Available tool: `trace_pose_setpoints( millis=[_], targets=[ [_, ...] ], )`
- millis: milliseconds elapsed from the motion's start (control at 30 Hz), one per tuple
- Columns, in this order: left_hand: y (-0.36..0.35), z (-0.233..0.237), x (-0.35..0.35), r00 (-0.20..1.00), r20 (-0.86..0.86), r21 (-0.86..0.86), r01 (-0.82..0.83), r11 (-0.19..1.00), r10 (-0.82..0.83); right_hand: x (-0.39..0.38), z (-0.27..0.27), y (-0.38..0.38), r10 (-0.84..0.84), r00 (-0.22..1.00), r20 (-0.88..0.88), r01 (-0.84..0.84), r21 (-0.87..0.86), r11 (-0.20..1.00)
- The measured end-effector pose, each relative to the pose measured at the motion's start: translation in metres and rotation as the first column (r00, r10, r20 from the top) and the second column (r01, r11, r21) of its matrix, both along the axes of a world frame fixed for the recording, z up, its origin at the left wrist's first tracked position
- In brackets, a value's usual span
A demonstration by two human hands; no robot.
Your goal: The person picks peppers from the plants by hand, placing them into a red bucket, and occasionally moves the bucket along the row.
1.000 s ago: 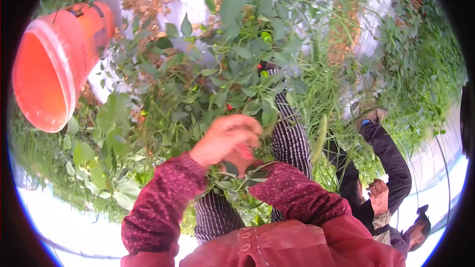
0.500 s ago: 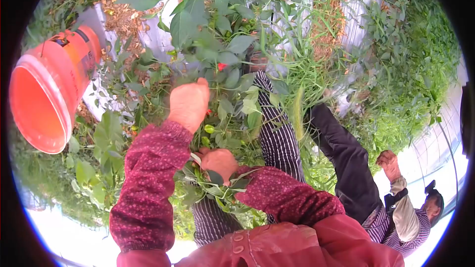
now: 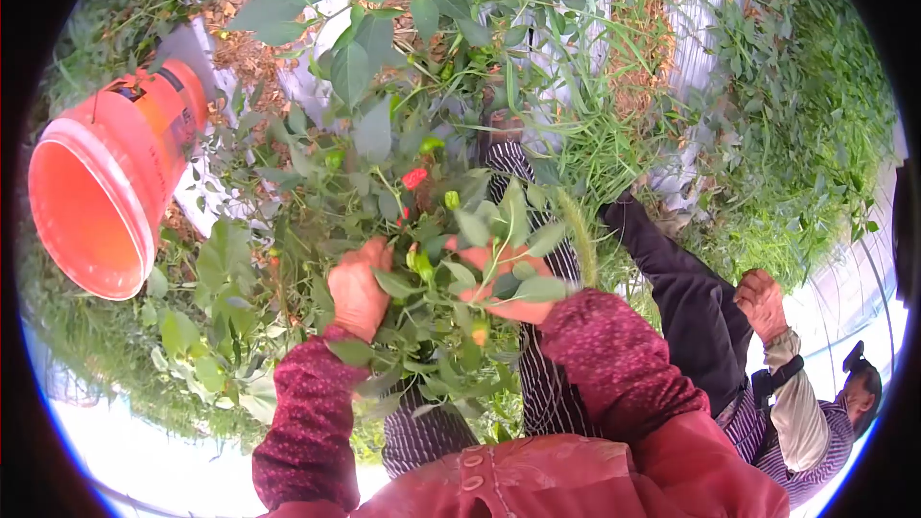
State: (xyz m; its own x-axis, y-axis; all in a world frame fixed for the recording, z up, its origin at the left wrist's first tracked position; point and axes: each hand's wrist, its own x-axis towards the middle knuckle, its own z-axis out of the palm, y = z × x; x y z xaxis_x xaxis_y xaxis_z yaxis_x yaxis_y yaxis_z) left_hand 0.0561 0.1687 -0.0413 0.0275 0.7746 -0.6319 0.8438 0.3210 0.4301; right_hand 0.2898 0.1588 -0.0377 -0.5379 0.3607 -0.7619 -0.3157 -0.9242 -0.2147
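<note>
L hand (image 3: pixel 357 288) has its grip clenched in a fist on leafy stems of the pepper plant (image 3: pixel 353 62), low in the foliage. R hand (image 3: pixel 513 288) is just beside it, in the same bunch of stems, fingers (image 3: pixel 480 255) curled among the leaves. Leaves cover most of them, so can't tell if that grip is clenched or loose. The 2 hands are near each other but apart, w/ foliage between. Both arms are in dark red patterned sleeves (image 3: pixel 614 364).

The pepper plant fills mid-frame and grows from the ground, w/ the pale mulch sheet (image 3: pixel 307 86) behind it. A red pepper (image 3: pixel 414 177) hangs just above the hands. A green pepper (image 3: pixel 432 145) sits a bit higher, and another green pod (image 3: pixel 451 200) is near the R fingers. A small orange-yellow pod (image 3: pixel 478 334) sits below the R hand.

The orange bucket (image 3: pixel 144 153) lies tilted on the ground at the left side, mouth turned toward the camera, well apart from the L hand. Striped trousers (image 3: pixel 537 364) show behind the foliage, under the R hand. Tall grass (image 3: pixel 614 134) grows right of the plant.

A co-worker is at the right, dark trouser leg (image 3: pixel 686 297) next to the grass. The co-worker's hand (image 3: pixel 761 302) is closed, near that leg and well apart from the R hand.
</note>
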Motion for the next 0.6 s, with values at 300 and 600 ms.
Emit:
trace_pose_setpoints(
  millis=[300,600],
  targets=[
    [-0.047,0.004,0.002,1.000,-0.002,0.101,-0.026,0.995,0.026,0.022,-0.007,0.110,0.427,0.410,0.806,-0.818,0.119,0.562],
    [-0.053,0.002,0.002,1.000,0.005,0.113,-0.011,0.994,0.011,-0.053,-0.057,0.119,0.416,0.183,0.891,-0.982,0.142,0.127]
  ],
)
